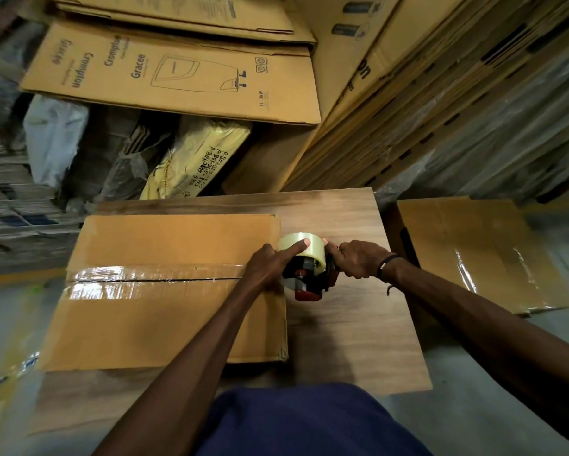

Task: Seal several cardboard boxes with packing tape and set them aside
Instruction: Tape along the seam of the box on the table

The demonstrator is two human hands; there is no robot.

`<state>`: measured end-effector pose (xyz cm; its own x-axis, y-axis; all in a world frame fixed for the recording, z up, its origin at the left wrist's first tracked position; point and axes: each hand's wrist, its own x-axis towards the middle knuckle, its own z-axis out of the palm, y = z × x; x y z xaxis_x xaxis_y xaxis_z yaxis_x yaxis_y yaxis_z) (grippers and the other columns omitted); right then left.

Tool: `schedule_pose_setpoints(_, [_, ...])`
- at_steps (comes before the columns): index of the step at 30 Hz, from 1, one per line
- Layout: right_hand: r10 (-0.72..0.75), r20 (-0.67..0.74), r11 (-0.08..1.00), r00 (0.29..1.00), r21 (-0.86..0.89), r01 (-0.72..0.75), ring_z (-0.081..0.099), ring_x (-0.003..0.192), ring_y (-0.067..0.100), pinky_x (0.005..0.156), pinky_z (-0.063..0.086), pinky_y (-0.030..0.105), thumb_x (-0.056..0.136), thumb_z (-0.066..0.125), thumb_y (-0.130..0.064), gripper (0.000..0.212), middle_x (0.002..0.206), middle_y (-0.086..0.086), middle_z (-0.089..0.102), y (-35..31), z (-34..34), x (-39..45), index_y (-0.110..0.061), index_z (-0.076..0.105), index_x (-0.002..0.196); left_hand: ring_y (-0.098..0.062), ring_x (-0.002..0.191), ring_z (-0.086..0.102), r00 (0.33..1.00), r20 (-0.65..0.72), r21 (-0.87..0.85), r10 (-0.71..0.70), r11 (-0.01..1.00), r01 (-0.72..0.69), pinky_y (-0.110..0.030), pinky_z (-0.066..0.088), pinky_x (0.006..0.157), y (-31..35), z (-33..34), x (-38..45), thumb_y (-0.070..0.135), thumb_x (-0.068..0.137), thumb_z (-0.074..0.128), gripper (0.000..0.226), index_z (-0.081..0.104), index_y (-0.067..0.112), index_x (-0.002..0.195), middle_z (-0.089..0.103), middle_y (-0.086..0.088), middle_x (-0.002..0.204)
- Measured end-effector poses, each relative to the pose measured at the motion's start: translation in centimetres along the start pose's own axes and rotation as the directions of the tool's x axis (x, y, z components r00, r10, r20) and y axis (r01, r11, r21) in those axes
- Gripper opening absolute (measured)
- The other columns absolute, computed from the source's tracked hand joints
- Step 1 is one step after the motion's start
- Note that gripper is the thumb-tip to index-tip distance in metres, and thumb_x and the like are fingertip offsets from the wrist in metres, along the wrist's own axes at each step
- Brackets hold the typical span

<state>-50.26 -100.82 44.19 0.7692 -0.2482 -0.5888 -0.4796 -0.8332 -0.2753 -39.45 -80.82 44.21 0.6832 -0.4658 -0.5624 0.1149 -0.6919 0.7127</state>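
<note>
Warehouse floor, wood tabletop (352, 324) w/ flat box (164, 311) on left half, clear tape along centre seam. Tape dispenser (309, 274) at box's right edge. Right hand (358, 258) clenched round handle; left hand (270, 264) on box, forefinger pressing roll. Best to hold tape taut, tear cleanly at edge, smooth end down. Taped box (467, 258) aside on right.

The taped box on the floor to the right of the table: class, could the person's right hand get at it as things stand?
Probably yes, but not at once. The taped box lies open to view beside the table with nothing on it, yet the right hand grips the tape dispenser and would have to let go first.
</note>
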Motion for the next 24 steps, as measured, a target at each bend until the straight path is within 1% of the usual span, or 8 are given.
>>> schedule_pose_setpoints(2, [0.037, 0.078, 0.995, 0.996, 0.09, -0.044, 0.056, 0.059, 0.017, 0.064, 0.054, 0.033, 0.104, 0.005, -0.068, 0.081, 0.081, 0.007, 0.07, 0.3, -0.5, 0.2, -0.015, 0.065, 0.096, -0.02, 0.087, 0.064, 1.0, 0.006, 0.053, -0.016, 0.998, 0.016, -0.03, 0.048, 0.064, 0.0, -0.2, 0.4, 0.087, 0.079, 0.057, 0.098, 0.058, 0.004, 0.132, 0.066, -0.01, 0.115])
schedule_pose_setpoints(6, [0.094, 0.177, 0.991, 0.98, 0.077, -0.109, 0.049, 0.056, 0.018, 0.052, 0.042, 0.025, 0.095, -0.001, -0.079, 0.103, 0.074, 0.007, 0.062, 0.3, -1.2, 1.2, -0.007, 0.071, 0.101, -0.026, 0.093, 0.062, 0.999, 0.006, 0.14, -0.042, 0.989, 0.04, -0.03, 0.043, 0.064, 0.3, -0.2, 1.4, 0.097, 0.073, 0.045, 0.11, 0.062, 0.006, 0.134, 0.066, -0.012, 0.121])
schedule_pose_setpoints(11, [0.096, 0.192, 0.991, 0.977, 0.069, -0.111, 0.05, 0.051, 0.018, 0.054, 0.043, 0.027, 0.099, 0.001, -0.074, 0.089, 0.071, 0.008, 0.063, 0.1, -1.3, 2.1, -0.015, 0.065, 0.079, -0.032, 0.1, 0.065, 0.996, -0.012, 0.145, -0.089, 0.985, 0.09, -0.04, 0.056, 0.091, 0.7, 0.5, 2.2, 0.098, 0.069, 0.043, 0.113, 0.06, 0.008, 0.134, 0.066, -0.014, 0.126])
schedule_pose_setpoints(13, [0.092, 0.15, 0.995, 0.984, 0.03, -0.098, 0.056, 0.055, 0.02, 0.061, 0.049, 0.03, 0.101, 0.002, -0.071, 0.092, 0.072, 0.009, 0.068, 0.5, -1.0, 2.4, -0.01, 0.069, 0.084, -0.031, 0.095, 0.067, 0.993, -0.02, 0.126, -0.114, 0.985, 0.116, -0.042, 0.059, 0.089, 1.0, 0.8, 2.5, 0.1, 0.067, 0.045, 0.115, 0.061, 0.008, 0.133, 0.068, -0.013, 0.122])
schedule_pose_setpoints(16, [0.002, -0.013, 0.958, 1.0, -0.287, -0.005, 0.068, 0.088, 0.029, 0.078, 0.05, 0.038, 0.108, 0.012, -0.06, 0.074, 0.105, 0.013, 0.075, 1.1, -0.4, 3.2, -0.013, 0.068, 0.123, -0.031, 0.103, 0.065, 0.99, -0.076, 0.22, -0.121, 0.966, 0.135, -0.034, 0.055, 0.083, 1.3, 1.6, 2.5, 0.088, 0.071, 0.062, 0.106, 0.052, 0.005, 0.137, 0.064, -0.013, 0.128])
schedule_pose_setpoints(17, [-0.005, -0.04, 0.935, 0.999, -0.355, -0.01, 0.066, 0.094, 0.03, 0.083, 0.049, 0.039, 0.108, 0.014, -0.059, 0.071, 0.11, 0.012, 0.074, 1.3, 0.0, 3.6, -0.015, 0.067, 0.122, -0.032, 0.108, 0.064, 0.989, -0.111, 0.284, -0.096, 0.951, 0.124, -0.033, 0.052, 0.08, 1.2, 2.2, 2.2, 0.08, 0.073, 0.069, 0.1, 0.051, 0.005, 0.137, 0.063, -0.014, 0.13])
schedule_pose_setpoints(19, [0.025, -0.018, 0.937, 1.0, -0.347, -0.03, 0.064, 0.096, 0.03, 0.087, 0.049, 0.04, 0.106, 0.013, -0.063, 0.075, 0.111, 0.012, 0.073, 1.7, 1.6, 4.0, -0.016, 0.07, 0.111, -0.033, 0.111, 0.062, 0.987, -0.155, 0.371, -0.039, 0.924, 0.094, -0.032, 0.05, 0.081, 0.8, 3.2, 1.6, 0.072, 0.071, 0.074, 0.095, 0.052, 0.006, 0.136, 0.062, -0.013, 0.13])
schedule_pose_setpoints(24, [0.037, -0.093, 0.976, 0.995, -0.209, -0.056, 0.067, 0.105, 0.038, 0.087, 0.053, 0.043, 0.109, 0.016, -0.058, 0.069, 0.113, 0.014, 0.073, 3.3, 4.9, 3.8, -0.016, 0.07, 0.114, -0.037, 0.118, 0.058, 0.989, -0.139, 0.335, -0.041, 0.938, 0.086, -0.041, 0.05, 0.093, -0.2, 3.2, 2.4, 0.067, 0.079, 0.065, 0.086, 0.052, 0.003, 0.135, 0.058, -0.017, 0.134])
